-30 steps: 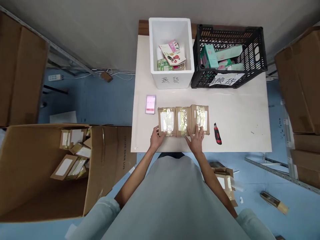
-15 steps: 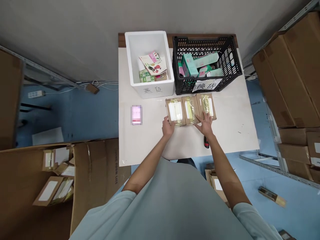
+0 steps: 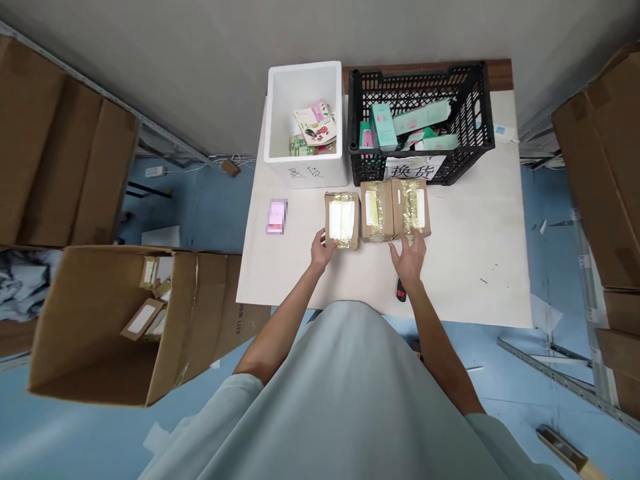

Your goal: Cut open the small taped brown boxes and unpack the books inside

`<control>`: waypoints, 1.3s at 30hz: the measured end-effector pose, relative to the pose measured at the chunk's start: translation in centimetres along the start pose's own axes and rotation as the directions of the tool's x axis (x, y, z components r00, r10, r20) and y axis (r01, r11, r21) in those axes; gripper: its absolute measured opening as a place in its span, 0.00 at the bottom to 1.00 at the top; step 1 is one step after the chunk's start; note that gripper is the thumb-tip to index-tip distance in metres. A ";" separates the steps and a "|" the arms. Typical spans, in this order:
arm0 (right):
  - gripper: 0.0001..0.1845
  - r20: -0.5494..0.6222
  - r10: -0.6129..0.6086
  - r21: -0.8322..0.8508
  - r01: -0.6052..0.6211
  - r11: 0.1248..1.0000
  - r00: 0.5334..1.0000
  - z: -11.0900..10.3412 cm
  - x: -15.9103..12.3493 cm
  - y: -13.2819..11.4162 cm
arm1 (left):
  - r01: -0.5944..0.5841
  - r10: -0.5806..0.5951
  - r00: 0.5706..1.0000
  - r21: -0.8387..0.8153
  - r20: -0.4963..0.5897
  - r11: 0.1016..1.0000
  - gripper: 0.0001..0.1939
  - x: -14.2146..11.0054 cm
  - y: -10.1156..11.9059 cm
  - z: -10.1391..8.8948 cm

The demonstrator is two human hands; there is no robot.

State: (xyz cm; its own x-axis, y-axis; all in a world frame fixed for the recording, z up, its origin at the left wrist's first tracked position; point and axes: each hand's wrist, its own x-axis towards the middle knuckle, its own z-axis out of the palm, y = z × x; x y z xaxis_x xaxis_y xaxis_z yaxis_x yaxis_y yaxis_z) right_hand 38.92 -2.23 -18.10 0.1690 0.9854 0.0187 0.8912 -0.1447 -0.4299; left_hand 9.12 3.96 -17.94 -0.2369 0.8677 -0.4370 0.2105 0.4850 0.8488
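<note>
Three small cardboard boxes sealed with shiny tape and bearing white labels lie on the white table point(image 3: 465, 267). My left hand point(image 3: 323, 252) grips the near left corner of the left box point(image 3: 342, 220), its fingers and thumb around the edge. A narrow gap parts this box from the middle box point(image 3: 370, 230), which sits against the right box point(image 3: 419, 223). My right hand point(image 3: 409, 259) rests its spread fingertips at the near edge of the right box. Just below that hand lies a black and red handled tool point(image 3: 401, 291), its kind unclear.
Behind the boxes stand a white foam bin point(image 3: 306, 175) with booklets and a black crate point(image 3: 470, 157) holding green cartons. A blurred pink item point(image 3: 277, 217) lies left. A large open carton point(image 3: 95, 320) with parcels stands left of the table; stacked boxes point(image 3: 600, 167) are at right.
The left box has come apart from the middle one, with my left hand at its corner. My right hand's fingers have drawn back to the right box's near edge. The camera view has shifted.
</note>
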 end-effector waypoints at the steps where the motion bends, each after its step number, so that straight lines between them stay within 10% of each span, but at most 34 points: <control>1: 0.31 -0.009 0.072 0.021 -0.071 0.997 0.997 0.4 -1.5 0.5 | 0.010 -0.010 1.000 -0.037 -0.002 0.999 0.41 -0.8 -0.6 -0.5; 7: 0.38 0.213 0.466 -0.009 -0.475 0.880 0.859 3.9 -9.2 2.6 | 0.021 -0.019 1.000 -0.109 0.017 0.994 0.39 -4.6 -4.0 -5.0; 14: 0.30 0.234 0.566 0.021 -0.586 0.810 0.790 4.0 -10.2 2.1 | -0.004 0.003 0.999 0.010 0.049 1.000 0.38 -3.9 -5.0 -13.4; 22: 0.23 0.246 0.436 0.236 -0.489 0.839 0.866 3.3 -11.3 -5.4 | -0.058 0.056 0.998 0.100 0.028 0.993 0.26 -3.4 -5.9 -17.9; 28: 0.34 0.379 0.354 0.550 -0.516 0.657 0.855 4.3 -14.0 -14.6 | -0.121 0.113 0.984 0.048 0.136 0.992 0.18 -6.2 -8.3 -19.1; 39: 0.31 0.228 0.276 0.080 -0.300 0.950 0.934 3.0 -12.5 -20.7 | -0.232 0.218 0.945 0.031 0.243 0.972 0.11 -6.0 -8.4 -22.3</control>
State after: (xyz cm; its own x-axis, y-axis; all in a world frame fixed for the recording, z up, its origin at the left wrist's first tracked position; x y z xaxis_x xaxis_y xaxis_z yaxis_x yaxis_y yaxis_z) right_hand 17.07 -11.28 -12.15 0.3079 0.9007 -0.3066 0.7626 -0.4263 -0.4865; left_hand -12.43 -7.78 -15.83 0.0523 0.9524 -0.3003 0.2895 0.2734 0.9173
